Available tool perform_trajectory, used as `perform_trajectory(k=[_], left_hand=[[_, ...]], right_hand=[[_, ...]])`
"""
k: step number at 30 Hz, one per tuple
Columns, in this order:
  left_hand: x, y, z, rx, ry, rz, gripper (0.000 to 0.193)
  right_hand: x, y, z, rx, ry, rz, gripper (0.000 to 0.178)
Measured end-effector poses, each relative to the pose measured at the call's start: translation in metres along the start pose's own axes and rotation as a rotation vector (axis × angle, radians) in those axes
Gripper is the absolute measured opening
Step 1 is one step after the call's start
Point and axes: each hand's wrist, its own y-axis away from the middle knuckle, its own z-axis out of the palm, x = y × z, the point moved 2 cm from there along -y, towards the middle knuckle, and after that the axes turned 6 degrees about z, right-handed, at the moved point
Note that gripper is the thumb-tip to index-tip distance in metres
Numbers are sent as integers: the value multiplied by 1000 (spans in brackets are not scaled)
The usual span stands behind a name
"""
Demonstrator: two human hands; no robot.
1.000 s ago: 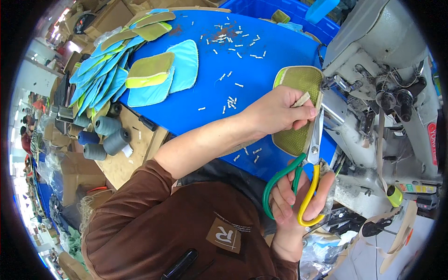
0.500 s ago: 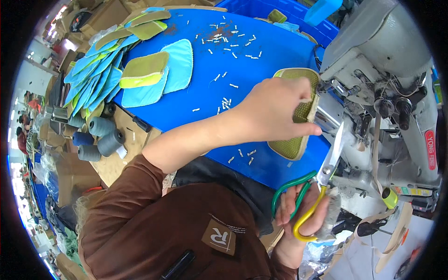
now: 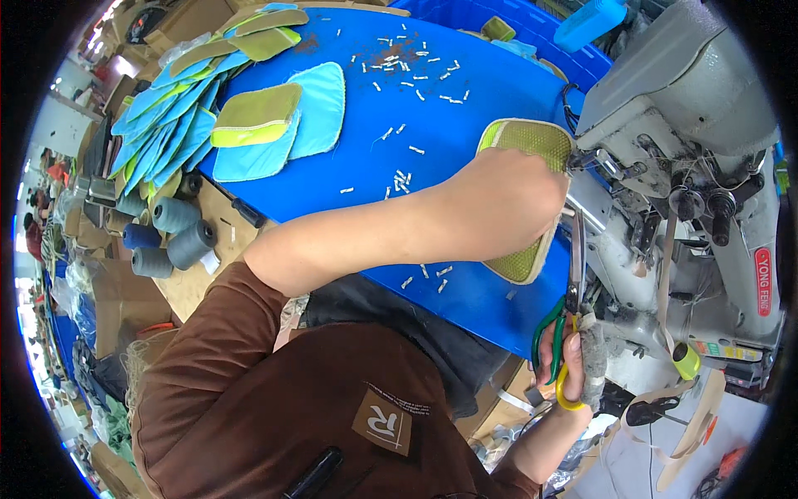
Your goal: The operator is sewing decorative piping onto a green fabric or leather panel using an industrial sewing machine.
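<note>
A green mesh pad (image 3: 532,137) with a pale bound edge lies at the right of the blue table, close to the sewing machine (image 3: 665,125). My left hand (image 3: 524,204) rests over it, fingers curled closed at its right edge; what they pinch is hidden. My right hand (image 3: 572,366) grips scissors (image 3: 578,258) with one green and one yellow handle. Their blades point up, nearly together, with the tips by the pad's right edge beside my left hand. A grey fuzzy wrap (image 3: 593,362) shows at my right hand.
Blue and green pads (image 3: 174,116) pile up at the table's left, with a few (image 3: 316,108) beside them. Small white scraps (image 3: 403,181) dot the blue tabletop (image 3: 366,241). Grey and blue thread cones (image 3: 191,245) stand at left. A blue crate (image 3: 449,15) sits behind.
My left hand has curled from a spread thumb and fingers into a closed grip. The scissors have swung upright, and their blades have come together beside the pad's edge.
</note>
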Motion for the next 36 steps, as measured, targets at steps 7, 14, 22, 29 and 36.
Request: perform_trajectory(k=[7, 14, 22, 29, 36], left_hand=[[-28, -4, -1, 44, 206, -84, 11], [-32, -4, 2, 113, 282, 11, 10], [-37, -10, 0, 128, 336, 231, 8], [-32, -10, -2, 161, 124, 293, 11], [-33, -12, 0, 155, 146, 323, 14]], right_hand=[[-37, -8, -15, -61, 257, 35, 94], [-82, -27, -52, -86, 682, 157, 104], [-127, -41, -44, -146, 915, 80, 74], [-146, -43, -33, -143, 1005, 76, 61], [-149, -47, -26, -136, 1223, -119, 55]])
